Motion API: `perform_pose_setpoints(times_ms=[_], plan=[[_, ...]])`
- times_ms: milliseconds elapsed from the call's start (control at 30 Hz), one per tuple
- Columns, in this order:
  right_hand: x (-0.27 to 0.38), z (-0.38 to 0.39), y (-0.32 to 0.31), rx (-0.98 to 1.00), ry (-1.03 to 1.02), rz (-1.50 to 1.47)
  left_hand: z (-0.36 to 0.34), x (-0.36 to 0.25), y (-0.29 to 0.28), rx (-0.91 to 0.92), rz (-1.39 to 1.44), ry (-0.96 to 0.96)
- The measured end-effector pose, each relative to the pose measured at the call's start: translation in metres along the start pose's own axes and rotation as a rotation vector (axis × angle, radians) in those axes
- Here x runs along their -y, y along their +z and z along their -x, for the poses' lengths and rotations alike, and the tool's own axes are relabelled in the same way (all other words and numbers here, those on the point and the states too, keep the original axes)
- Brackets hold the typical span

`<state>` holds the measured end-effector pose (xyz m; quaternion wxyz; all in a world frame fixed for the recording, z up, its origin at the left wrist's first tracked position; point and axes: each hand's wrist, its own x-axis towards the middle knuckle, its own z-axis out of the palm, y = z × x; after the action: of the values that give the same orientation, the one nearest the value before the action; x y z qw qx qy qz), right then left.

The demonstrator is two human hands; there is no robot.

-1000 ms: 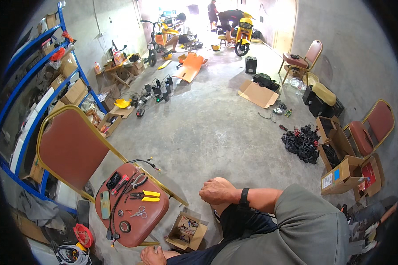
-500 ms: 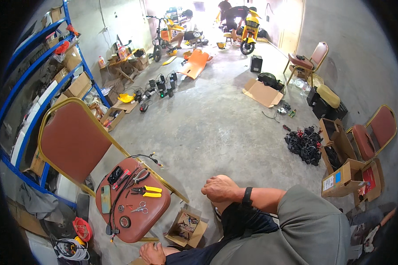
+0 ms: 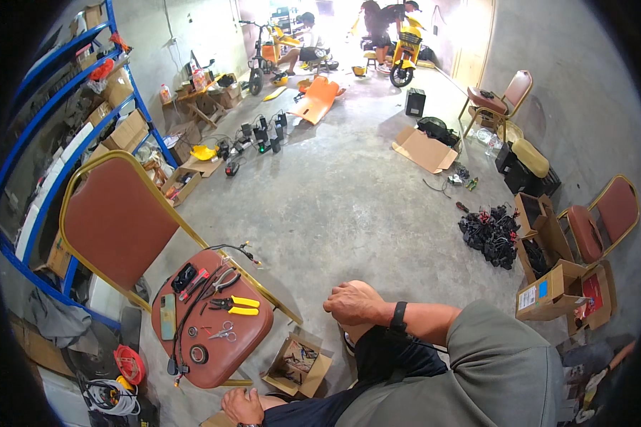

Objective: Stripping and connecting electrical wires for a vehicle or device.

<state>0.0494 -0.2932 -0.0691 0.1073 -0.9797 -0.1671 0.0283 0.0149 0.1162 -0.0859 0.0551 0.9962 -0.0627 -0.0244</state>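
In the head view, my right hand (image 3: 349,302) rested on my raised knee, fingers curled in; they hid whatever lay under them, so I could not tell how tight the grip was. A black band (image 3: 397,317) circled that wrist. My left hand (image 3: 243,406) lay back-up on my other leg near the lower edge — its palm was hidden, so I could not tell that grip either.

Just beyond my left hand stood an open cardboard box (image 3: 316,378) with small pieces in it. To its left, a red-brown chair (image 3: 229,361) bore yellow-handled wire strippers (image 3: 226,304), pliers (image 3: 223,277), scissors (image 3: 225,331), a dark roll of tape (image 3: 193,355), a phone (image 3: 167,317) and black cables (image 3: 185,324).

As for labels, a carton (image 3: 564,286) on my right carried a white printed label (image 3: 526,296) and a blue square (image 3: 543,290) — the label's print was too small to read. Near that carton lay a heap of black wiring (image 3: 488,240) with red bits.
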Motion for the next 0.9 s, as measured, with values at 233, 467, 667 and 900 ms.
perform_pose_setpoints(times_ms=[233, 467, 667, 900], plan=[[-0.001, 0.0, 0.003, 0.005, -0.004, 0.004, 0.002, -0.004, -0.006, -0.02, -0.012, 0.011], [-0.003, -0.001, 0.002, 0.007, 0.002, 0.0, -0.001, 0.0, 0.002, -0.06, -0.001, 0.036], [0.001, 0.0, -0.007, -0.001, 0.012, -0.008, 0.001, -0.002, 0.006, -0.16, 0.079, 0.059], [-0.001, -0.007, -0.045, -0.034, 0.309, -0.828, -0.001, 0.005, 0.014, -0.197, 0.128, 0.084]])
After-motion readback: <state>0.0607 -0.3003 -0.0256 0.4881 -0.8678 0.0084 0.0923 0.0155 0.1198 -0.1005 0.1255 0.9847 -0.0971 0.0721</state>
